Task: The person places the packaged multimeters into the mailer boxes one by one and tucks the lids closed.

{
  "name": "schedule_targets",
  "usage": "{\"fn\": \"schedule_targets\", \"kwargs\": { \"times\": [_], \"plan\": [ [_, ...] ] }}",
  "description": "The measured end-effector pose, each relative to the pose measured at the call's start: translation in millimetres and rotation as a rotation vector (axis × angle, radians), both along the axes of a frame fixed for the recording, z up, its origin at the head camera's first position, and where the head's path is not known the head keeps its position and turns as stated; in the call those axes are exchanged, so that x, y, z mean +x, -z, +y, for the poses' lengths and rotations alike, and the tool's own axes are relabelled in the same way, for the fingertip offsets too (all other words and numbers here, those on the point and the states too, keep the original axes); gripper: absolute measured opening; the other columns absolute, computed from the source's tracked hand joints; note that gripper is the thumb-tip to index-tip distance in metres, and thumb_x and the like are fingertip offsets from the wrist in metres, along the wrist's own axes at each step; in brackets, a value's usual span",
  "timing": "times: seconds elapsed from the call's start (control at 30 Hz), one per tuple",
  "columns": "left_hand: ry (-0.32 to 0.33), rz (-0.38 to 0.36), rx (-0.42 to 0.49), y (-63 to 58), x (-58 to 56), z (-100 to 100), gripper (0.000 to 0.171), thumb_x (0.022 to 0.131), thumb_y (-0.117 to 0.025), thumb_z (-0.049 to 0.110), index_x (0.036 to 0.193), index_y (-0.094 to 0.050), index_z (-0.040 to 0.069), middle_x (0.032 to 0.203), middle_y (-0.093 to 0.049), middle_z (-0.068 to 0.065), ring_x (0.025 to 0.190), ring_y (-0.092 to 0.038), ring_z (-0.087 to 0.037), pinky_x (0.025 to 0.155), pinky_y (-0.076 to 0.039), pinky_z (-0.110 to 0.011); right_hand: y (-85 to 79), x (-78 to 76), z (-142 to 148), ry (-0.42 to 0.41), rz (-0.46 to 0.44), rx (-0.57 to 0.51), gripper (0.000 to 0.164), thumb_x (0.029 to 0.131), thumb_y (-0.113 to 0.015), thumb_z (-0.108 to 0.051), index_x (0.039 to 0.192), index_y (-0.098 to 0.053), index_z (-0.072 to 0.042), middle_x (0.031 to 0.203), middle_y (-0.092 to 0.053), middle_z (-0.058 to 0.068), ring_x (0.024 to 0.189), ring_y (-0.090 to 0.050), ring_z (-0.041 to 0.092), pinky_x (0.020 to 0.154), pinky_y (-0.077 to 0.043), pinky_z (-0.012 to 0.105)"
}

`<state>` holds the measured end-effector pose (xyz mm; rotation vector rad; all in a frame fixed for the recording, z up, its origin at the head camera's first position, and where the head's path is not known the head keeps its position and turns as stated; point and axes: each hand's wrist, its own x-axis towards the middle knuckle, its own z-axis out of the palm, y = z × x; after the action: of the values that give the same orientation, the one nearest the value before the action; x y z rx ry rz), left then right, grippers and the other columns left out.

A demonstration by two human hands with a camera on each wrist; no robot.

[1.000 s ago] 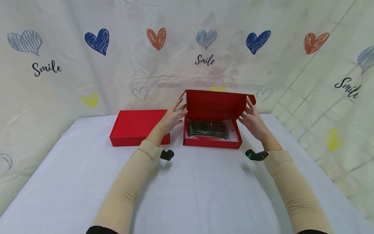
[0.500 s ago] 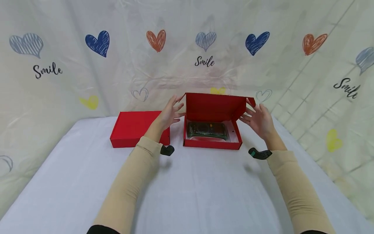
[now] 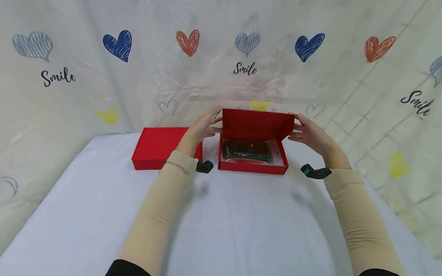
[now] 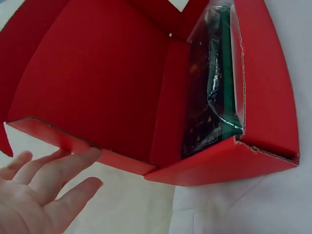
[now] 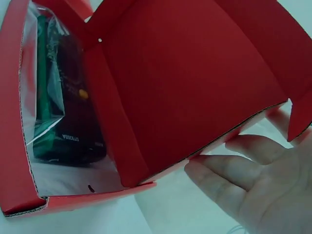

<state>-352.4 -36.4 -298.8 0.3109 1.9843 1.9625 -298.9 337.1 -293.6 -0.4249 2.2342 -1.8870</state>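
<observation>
A red cardboard box [image 3: 253, 167] lies with its lid [image 3: 253, 124] raised to about upright. Inside, on white lining, is a dark multimeter with green edges [image 3: 246, 150] in a clear plastic bag. My left hand [image 3: 203, 126] is at the lid's left side, its extended fingers [image 4: 68, 168] right at the side flap. Across from it, my right hand [image 3: 312, 134] has its fingertips [image 5: 195, 165] against the lid's right side flap, fingers gently bent. The lid's corner tab [image 5: 300, 114] hangs beside the right fingers.
A second red box [image 3: 159, 147], closed, lies to the left, partly behind my left forearm. Both boxes stand on a white tablecloth [image 3: 241, 222]. A pale curtain [image 3: 207, 76] with printed hearts hangs right behind the table.
My right hand moved outward from the lid, then came to its upper right edge; its corner tab no longer sticks out there. My left hand rose slightly along the left side. The multimeter stayed put.
</observation>
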Motion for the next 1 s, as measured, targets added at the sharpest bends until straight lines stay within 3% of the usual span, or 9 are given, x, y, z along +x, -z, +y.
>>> {"fn": "schedule_targets", "kwargs": {
  "times": [0.17,0.33,0.5,0.7,1.0],
  "plan": [
    [0.025,0.034,-0.024,3.3,0.8,-3,0.076,0.1,-0.056,0.051,0.163,-0.024,0.022,0.162,-0.035,-0.01,0.133,-0.054,-0.041,0.116,-0.031,-0.059,-0.4,2.2,1,-0.016,0.036,0.056,0.048,0.109,-0.034,-0.049,0.149,-0.039,-0.024,0.162,-0.028,0.022,0.142,-0.031,0.056,0.097,-0.054,0.033],
    [0.059,0.071,-0.02,10.2,2.1,-7,0.071,0.101,-0.057,0.04,0.163,-0.028,0.022,0.162,-0.036,-0.011,0.133,-0.053,-0.039,0.116,-0.03,-0.061,3.4,4.6,2,-0.021,0.033,0.072,0.057,0.109,-0.042,-0.037,0.16,-0.027,-0.017,0.153,-0.039,0.01,0.134,-0.044,0.037,0.095,-0.054,0.031],
    [0.099,0.101,-0.038,18.4,3.6,-13,0.068,0.1,-0.059,0.034,0.161,-0.033,0.021,0.155,-0.044,-0.012,0.134,-0.052,-0.038,0.115,-0.033,-0.058,9.5,8.1,7,-0.013,0.018,0.064,0.064,0.109,-0.047,-0.03,0.164,-0.019,-0.013,0.15,-0.038,0.006,0.126,-0.05,0.024,0.097,-0.054,0.034],
    [0.123,0.119,-0.052,22.8,3.0,-16,0.066,0.099,-0.063,0.026,0.16,-0.037,0.02,0.154,-0.048,-0.013,0.136,-0.05,-0.038,0.115,-0.034,-0.057,19.2,6.4,11,0.03,0.061,0.093,0.061,0.107,-0.053,-0.021,0.162,-0.028,-0.015,0.151,-0.04,0.007,0.129,-0.048,0.024,0.093,-0.056,0.03],
    [0.115,0.204,-0.208,30.1,9.2,-20,0.069,0.096,-0.069,0.026,0.158,-0.04,0.02,0.157,-0.041,-0.009,0.139,-0.043,-0.029,0.11,-0.042,-0.053,35.3,7.5,15,0.033,0.103,0.136,0.063,0.103,-0.059,-0.013,0.16,-0.031,-0.013,0.154,-0.038,0.009,0.128,-0.049,0.02,0.09,-0.056,0.028]
  ]
}}
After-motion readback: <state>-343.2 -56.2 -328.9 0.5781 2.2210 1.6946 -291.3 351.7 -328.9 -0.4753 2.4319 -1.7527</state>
